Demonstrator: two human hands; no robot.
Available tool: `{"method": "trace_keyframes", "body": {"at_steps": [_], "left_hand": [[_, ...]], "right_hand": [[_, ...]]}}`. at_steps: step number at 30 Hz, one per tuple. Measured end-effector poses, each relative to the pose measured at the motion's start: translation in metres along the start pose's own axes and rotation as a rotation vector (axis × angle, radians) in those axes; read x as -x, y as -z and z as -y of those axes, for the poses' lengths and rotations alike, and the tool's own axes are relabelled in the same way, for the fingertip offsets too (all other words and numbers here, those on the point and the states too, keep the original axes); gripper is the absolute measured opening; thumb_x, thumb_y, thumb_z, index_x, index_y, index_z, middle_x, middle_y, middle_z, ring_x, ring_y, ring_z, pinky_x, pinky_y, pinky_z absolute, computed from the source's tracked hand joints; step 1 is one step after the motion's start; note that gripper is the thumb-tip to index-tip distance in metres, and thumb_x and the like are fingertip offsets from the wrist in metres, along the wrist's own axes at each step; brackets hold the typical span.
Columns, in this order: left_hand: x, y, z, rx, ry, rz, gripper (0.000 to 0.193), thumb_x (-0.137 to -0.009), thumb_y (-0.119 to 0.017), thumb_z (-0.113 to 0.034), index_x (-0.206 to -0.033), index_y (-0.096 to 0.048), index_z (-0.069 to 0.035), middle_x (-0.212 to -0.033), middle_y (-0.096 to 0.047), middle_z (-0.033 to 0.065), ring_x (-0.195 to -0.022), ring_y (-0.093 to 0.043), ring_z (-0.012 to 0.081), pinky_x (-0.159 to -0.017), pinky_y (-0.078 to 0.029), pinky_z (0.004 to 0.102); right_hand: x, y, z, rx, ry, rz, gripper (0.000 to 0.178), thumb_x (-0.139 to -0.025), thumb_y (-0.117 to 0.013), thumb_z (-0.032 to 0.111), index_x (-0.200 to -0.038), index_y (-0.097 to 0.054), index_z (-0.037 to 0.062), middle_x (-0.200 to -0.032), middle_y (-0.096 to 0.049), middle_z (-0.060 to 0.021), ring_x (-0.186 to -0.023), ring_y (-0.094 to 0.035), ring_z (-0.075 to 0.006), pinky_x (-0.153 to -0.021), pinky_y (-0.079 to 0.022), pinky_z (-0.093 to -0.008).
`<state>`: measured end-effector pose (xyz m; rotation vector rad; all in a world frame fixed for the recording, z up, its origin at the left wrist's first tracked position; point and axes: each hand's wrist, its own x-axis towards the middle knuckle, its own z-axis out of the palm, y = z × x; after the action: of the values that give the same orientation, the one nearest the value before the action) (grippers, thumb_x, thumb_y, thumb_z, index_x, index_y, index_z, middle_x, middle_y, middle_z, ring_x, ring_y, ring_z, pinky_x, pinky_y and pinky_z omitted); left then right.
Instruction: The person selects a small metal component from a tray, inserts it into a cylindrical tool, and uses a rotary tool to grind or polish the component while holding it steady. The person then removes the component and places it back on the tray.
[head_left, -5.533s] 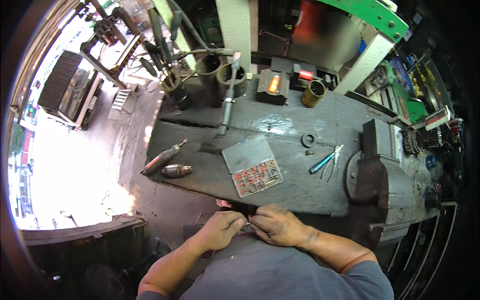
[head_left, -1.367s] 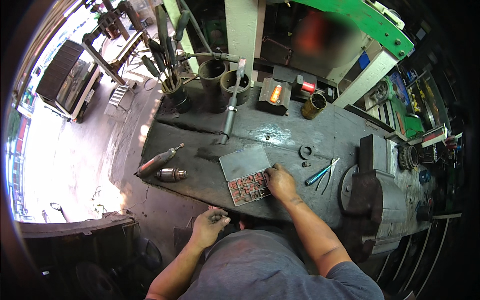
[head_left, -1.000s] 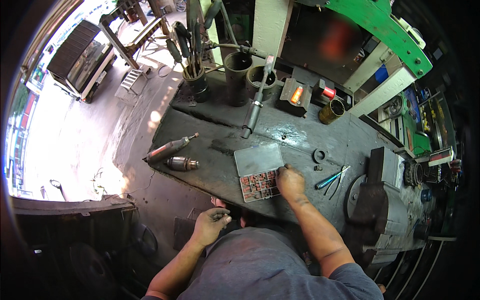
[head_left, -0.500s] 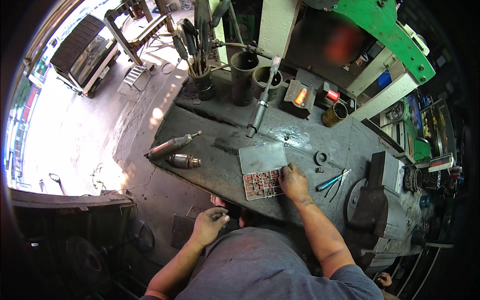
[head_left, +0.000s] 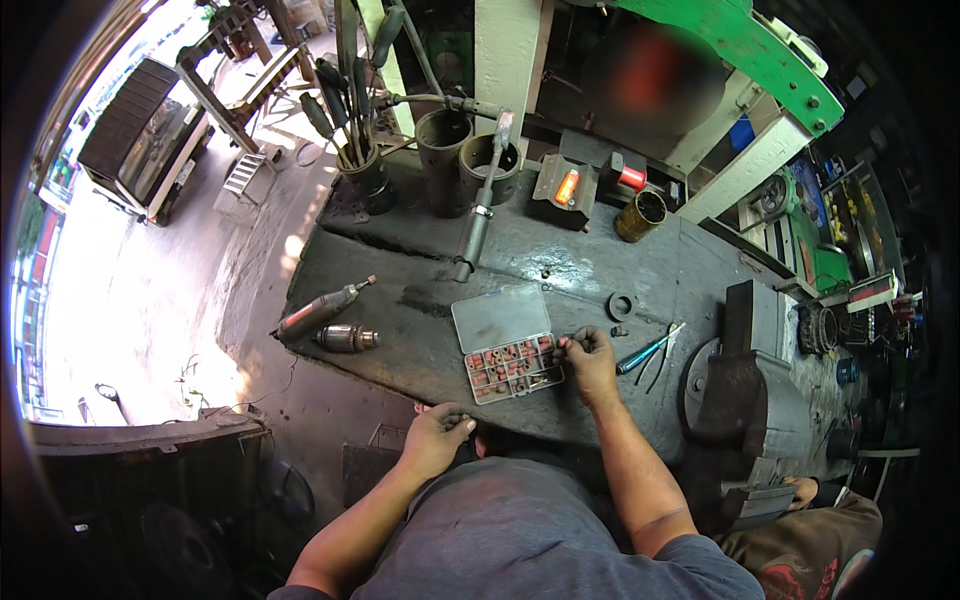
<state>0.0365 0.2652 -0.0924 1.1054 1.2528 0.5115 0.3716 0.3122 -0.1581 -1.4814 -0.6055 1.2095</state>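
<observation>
A clear plastic compartment box (head_left: 503, 394) lies on the dark bench with its lid (head_left: 500, 320) folded back. Small reddish cylinders (head_left: 487, 376) fill many of its compartments. Just off the box's right edge, my right hand (head_left: 592, 362) is closed, pinching a small reddish piece (head_left: 565, 343) at its fingertips. My left hand (head_left: 440, 437) hovers by the bench's front edge, thumb pressed to curled fingers; whatever it holds is too small to make out. To the left lie a pencil-shaped hand grinder (head_left: 322, 312) and a motor armature (head_left: 347, 339).
Right of the box are a dark ring (head_left: 622, 305), a blue-handled tool (head_left: 640, 358), pliers (head_left: 664, 352) and a large bench vise (head_left: 750, 400). Metal cups (head_left: 444, 165) with tools stand behind. At lower right, another person's hand (head_left: 800, 492) rests by the vise.
My right hand has drawn back from over the box, a reddish piece now showing at its fingertips. My left hand has moved up slightly. The view has shifted; another person shows at lower right.
</observation>
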Motion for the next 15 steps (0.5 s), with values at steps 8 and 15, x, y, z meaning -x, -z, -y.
{"method": "trace_keyframes", "body": {"at_steps": [8,15], "left_hand": [[-0.069,-0.039,-0.045,-0.47,-0.164,0.021,0.033,-0.104,-0.08,-0.023,-0.131,-0.077,-0.004,-0.121,-0.083,0.0217,-0.112,-0.081,0.041,-0.098,-0.062,0.0498],[-0.132,-0.068,-0.071,-0.842,-0.37,0.014,0.038,-0.103,-0.079,-0.025,-0.137,-0.075,-0.01,-0.125,-0.08,0.0191,-0.117,-0.077,0.0422,-0.1,-0.06,0.0551]], "right_hand": [[0.038,0.005,0.017,-0.462,-0.341,0.053,0.023,-0.109,-0.072,-0.003,-0.132,-0.069,-0.0042,-0.119,-0.077,-0.0138,-0.107,-0.078,-0.0246,-0.097,-0.068,-0.0353],[0.061,-0.008,0.016,-0.425,-0.38,0.047,0.024,-0.11,-0.072,-0.002,-0.134,-0.069,-0.0044,-0.121,-0.077,-0.0123,-0.108,-0.077,-0.0229,-0.1,-0.068,-0.034]]}}
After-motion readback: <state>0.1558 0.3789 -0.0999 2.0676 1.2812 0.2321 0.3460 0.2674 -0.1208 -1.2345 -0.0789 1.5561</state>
